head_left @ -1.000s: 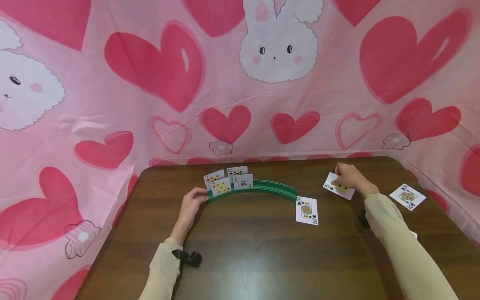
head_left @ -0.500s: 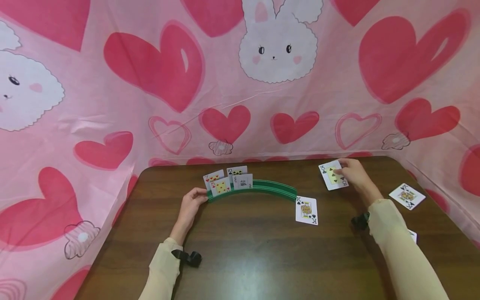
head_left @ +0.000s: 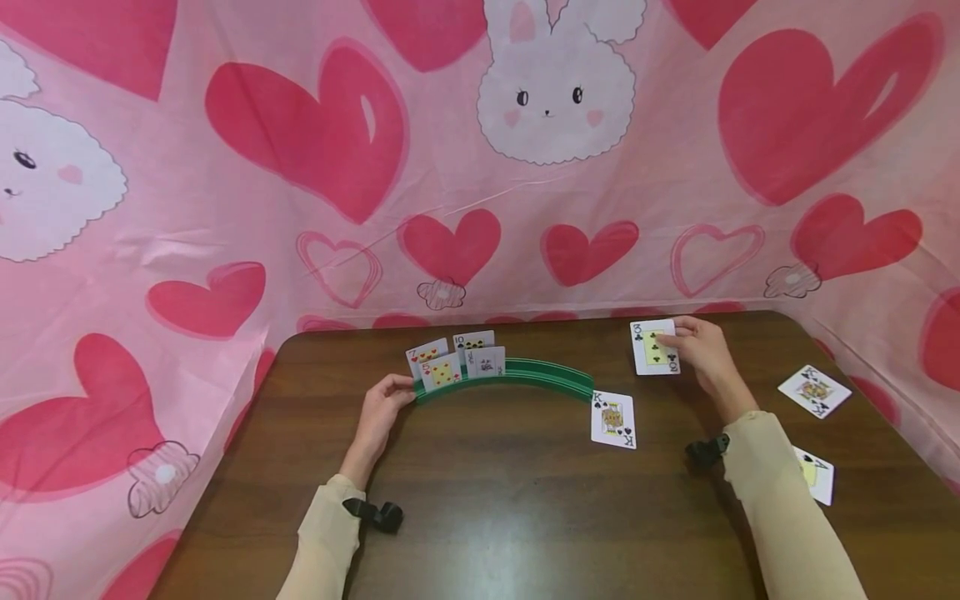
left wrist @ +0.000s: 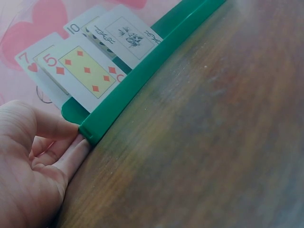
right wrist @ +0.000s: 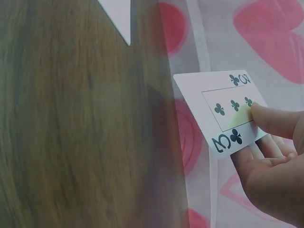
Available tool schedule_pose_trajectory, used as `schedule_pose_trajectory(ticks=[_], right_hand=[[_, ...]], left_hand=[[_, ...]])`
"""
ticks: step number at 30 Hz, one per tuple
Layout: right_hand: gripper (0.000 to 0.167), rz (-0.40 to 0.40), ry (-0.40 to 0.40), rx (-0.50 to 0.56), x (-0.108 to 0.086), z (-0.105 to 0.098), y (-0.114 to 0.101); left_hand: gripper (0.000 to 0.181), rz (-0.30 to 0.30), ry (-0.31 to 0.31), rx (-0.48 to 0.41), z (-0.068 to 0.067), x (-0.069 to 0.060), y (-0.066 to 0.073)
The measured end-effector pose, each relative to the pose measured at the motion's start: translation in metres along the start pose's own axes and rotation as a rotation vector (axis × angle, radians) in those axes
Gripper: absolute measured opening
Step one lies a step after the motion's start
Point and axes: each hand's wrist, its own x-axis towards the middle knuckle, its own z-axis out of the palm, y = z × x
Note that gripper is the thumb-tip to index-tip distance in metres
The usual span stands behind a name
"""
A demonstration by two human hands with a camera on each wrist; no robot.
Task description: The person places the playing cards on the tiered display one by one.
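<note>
Three of clubs point(right wrist: 221, 113), seemingly aloft.

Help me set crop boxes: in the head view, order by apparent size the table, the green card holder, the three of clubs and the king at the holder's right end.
1. Table
2. Green card holder
3. Three of clubs and king, unranked: they look alike, and the right hand covers part of the three.

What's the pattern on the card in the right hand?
The card is white, with three black clubs lined up inside a thin frame; clearest in the right wrist view.
</note>
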Motion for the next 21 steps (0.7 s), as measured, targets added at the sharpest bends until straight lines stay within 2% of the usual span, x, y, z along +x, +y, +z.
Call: schedule_pose_trajectory(ticks=[4, 8, 9, 11, 16, 21], right_hand=[[0.028, -0.019, -0.015, 0.142, 0.004, 0.003, 0.008], [0.034, 0.002, 0.004, 0.184, 0.001, 0.008, 0.006], [0.037, 0.014, 0.025, 0.149, -0.004, 0.012, -0.001], [0.040, 0.023, 0.034, 0.155, -0.008, 0.015, -0.006], [0.035, 0.038, 0.027, 0.260, -0.012, 0.024, -0.014], [0.031, 0.024, 0.031, 0.263, -0.014, 0.032, -0.019]], left_hand=[[0.018, 0.004, 0.001, 0.005, -0.001, 0.002, -0.003], [0.019, 0.000, 0.001, 0.009, -0.001, 0.002, -0.003], [0.018, -0.001, 0.003, 0.004, 0.000, 0.002, -0.003], [0.019, -0.004, 0.003, 0.001, 0.000, 0.003, -0.003], [0.020, -0.010, -0.001, -0.006, -0.001, 0.004, -0.004], [0.021, -0.008, -0.002, -0.011, -0.001, 0.004, -0.004]])
